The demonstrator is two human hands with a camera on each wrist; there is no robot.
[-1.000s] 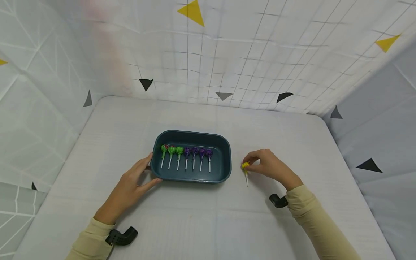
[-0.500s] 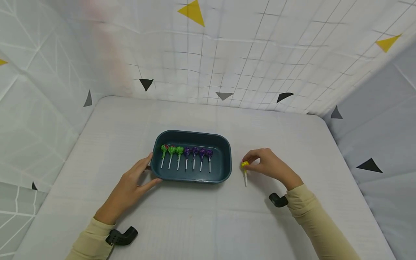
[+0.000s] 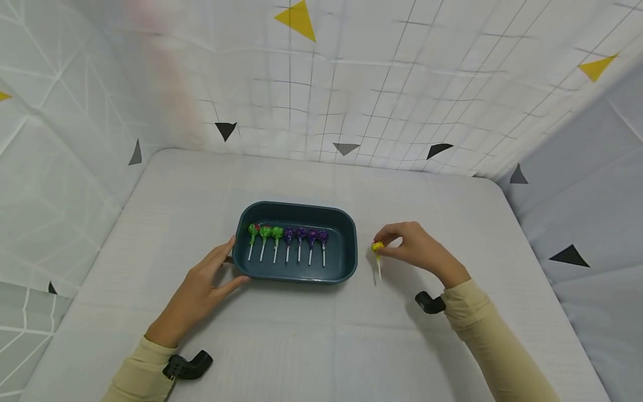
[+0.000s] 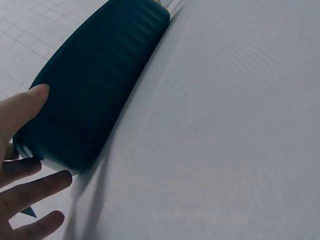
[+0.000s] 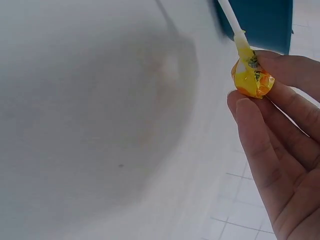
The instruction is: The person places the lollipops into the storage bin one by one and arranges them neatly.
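A yellow-wrapped lollipop [image 3: 377,246] is pinched by its head between the thumb and fingers of my right hand [image 3: 414,245], its white stick pointing down toward me. The stick's shadow lies apart from it, so it is off the table. To its left is a dark teal tray [image 3: 296,274]. Inside lies a row of lollipops: green ones [image 3: 265,231] on the left, purple ones [image 3: 312,237] on the right. My left hand [image 3: 198,293] rests against the tray's left end, its thumb [image 4: 25,111] on the front wall and the other fingers spread loosely by the corner.
The white-covered table [image 3: 296,346] extends all round the tray. White sheets with grid lines and yellow, grey and black triangles stand behind it and at both sides. A black wrist device [image 3: 188,365] sits by each sleeve.
My right hand has raised the yellow lollipop off the table and moved slightly away from me, with the stick swinging a little left. The left hand and the tray stay still.
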